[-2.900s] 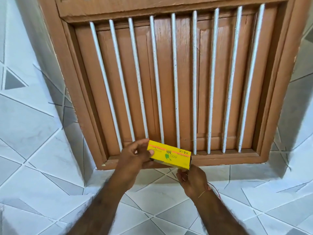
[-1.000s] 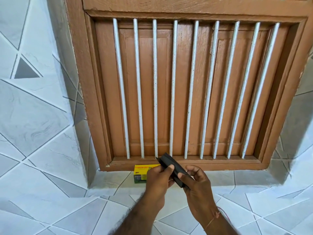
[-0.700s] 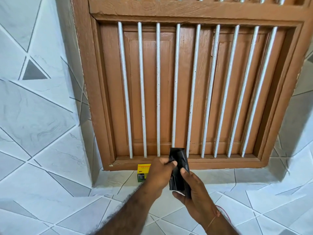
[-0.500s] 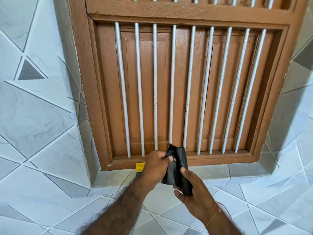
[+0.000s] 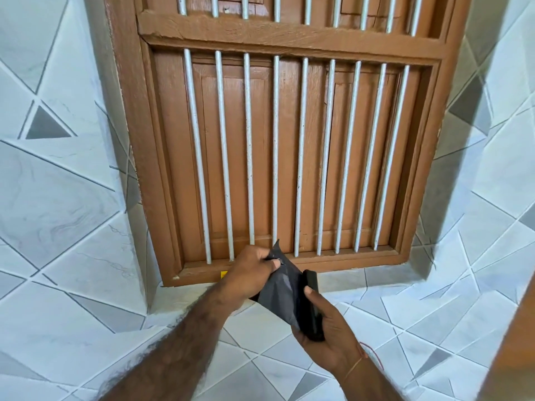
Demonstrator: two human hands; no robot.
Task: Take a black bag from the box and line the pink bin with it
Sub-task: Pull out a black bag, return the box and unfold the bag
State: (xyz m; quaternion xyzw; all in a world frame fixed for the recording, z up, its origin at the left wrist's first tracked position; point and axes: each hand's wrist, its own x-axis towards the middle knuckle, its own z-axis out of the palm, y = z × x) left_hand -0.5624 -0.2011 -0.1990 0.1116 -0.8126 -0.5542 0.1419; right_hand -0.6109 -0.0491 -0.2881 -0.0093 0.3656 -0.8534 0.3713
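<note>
A folded black bag (image 5: 285, 293) is held between both hands just below the window sill. My left hand (image 5: 249, 274) pinches its upper corner, which is peeled away as a thin grey-black sheet. My right hand (image 5: 327, 340) cradles the still-folded thick part from below, thumb on top. Only a small yellow corner of the box (image 5: 223, 274) shows on the tiled ledge, behind my left hand. The pink bin is not in view.
A brown wooden window frame (image 5: 139, 169) with white vertical bars (image 5: 275, 151) and shut wooden shutters fills the middle. White and grey tiled walls (image 5: 58, 198) flank it, and a tiled ledge (image 5: 390, 285) runs below. A brown wooden edge (image 5: 515, 342) stands at far right.
The yellow box was set down on the ledge and the black bag taken out. My hands have since pulled apart, unfolding one layer of the bag; the view has tilted upward.
</note>
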